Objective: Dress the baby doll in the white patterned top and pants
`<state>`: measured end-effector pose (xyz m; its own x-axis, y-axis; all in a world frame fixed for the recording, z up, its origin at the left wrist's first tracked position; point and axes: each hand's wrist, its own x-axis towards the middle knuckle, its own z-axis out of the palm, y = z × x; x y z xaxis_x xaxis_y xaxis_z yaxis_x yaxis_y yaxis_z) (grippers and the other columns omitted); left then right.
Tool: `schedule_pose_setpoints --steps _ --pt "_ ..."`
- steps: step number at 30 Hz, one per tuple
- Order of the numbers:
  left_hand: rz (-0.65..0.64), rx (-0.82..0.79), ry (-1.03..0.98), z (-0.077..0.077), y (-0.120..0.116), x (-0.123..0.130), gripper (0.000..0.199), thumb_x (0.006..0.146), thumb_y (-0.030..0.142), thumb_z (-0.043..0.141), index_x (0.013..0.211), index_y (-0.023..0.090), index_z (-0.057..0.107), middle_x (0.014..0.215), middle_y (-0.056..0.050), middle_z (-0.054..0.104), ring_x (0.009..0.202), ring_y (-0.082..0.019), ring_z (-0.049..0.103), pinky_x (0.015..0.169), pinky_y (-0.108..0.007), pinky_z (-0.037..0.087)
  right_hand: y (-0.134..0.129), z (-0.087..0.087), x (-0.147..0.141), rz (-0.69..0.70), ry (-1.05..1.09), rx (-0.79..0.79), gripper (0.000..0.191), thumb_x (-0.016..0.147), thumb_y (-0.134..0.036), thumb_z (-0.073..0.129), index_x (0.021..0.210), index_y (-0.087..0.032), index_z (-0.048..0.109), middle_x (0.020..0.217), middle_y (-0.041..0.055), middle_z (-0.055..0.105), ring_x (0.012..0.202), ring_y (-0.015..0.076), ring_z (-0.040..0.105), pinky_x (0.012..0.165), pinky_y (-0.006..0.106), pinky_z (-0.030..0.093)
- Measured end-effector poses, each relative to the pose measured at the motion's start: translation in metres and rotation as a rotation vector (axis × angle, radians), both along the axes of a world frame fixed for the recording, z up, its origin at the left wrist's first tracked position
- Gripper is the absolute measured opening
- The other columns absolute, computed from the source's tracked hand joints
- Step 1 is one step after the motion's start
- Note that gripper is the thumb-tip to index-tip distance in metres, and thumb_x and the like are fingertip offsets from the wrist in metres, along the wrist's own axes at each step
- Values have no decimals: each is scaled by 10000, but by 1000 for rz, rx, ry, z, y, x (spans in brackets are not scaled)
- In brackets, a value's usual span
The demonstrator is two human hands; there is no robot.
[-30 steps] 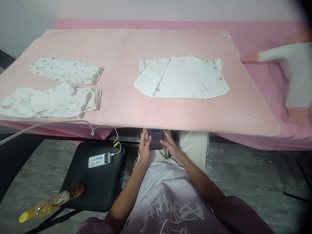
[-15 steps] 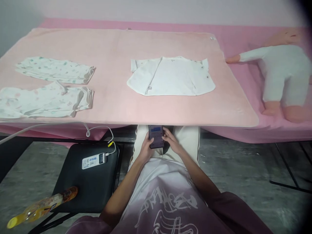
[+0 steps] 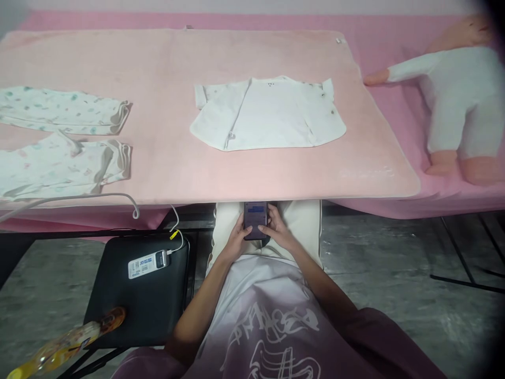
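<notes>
A dark smartphone (image 3: 255,218) with a lit screen is held low over my lap, just in front of the table edge. My left hand (image 3: 236,239) wraps its left side, thumb on the lower screen. From the right, my right hand (image 3: 279,229) grips the other side, its thumb also over the screen. Beyond the phone, a white baby shirt (image 3: 270,116) lies spread flat on a pale pink mat (image 3: 165,173); neither hand touches it.
Two folded patterned baby garments, an upper one (image 3: 63,111) and a lower one (image 3: 59,164), lie at left. A doll in white (image 3: 461,100) lies at right. On a black stool (image 3: 138,305) are a power bank (image 3: 148,264) with a white cable and a drink bottle (image 3: 74,337).
My view has shifted slightly, so the clothes appear further left and the doll higher. My right thumb has moved inward over the phone's screen; both hands still hold the phone.
</notes>
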<state>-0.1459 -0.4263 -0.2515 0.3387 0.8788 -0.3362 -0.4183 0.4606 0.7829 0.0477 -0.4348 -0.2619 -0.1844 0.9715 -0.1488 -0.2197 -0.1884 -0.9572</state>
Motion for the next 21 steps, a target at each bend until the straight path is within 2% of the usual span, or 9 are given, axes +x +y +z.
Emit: schedule_pose_setpoints --steps 5,11,14,17,21 --pt "34 -17 67 -2 -2 0 878 905 410 933 1705 295 591 1623 -110 704 1554 -351 626 1365 -513 455 -1 -7 -6 2 -2 19 976 937 -633 884 1683 -361 316 1615 121 578 1406 282 647 1221 460 568" --pt "-17 -71 -138 8 1 1 778 942 438 825 1670 270 610 1582 -123 732 1554 -371 637 1348 -564 471 0 -11 -12 -57 -48 29 988 911 -642 911 1661 -346 341 1568 121 602 1384 278 662 1213 459 577" --pt "10 -85 -157 9 2 2 671 978 463 761 1606 252 656 1562 -122 747 1563 -370 633 1338 -562 482 0 -9 -9 -49 -36 8 933 952 -655 858 1677 -346 357 1595 118 603 1424 282 636 1239 464 558" --pt "35 -77 -145 6 1 4 638 987 483 776 1565 231 678 1555 -128 752 1579 -365 621 1344 -545 477 0 -6 -5 -36 -13 -5 872 986 -631 810 1686 -345 375 1618 111 604 1438 291 617 1266 489 531" --pt "57 -66 -114 3 1 7 677 986 497 816 1591 237 662 1553 -126 754 1579 -351 626 1342 -524 479 -1 -5 -3 -18 0 -20 918 972 -616 805 1729 -361 353 1642 99 595 1385 293 641 1249 497 538"
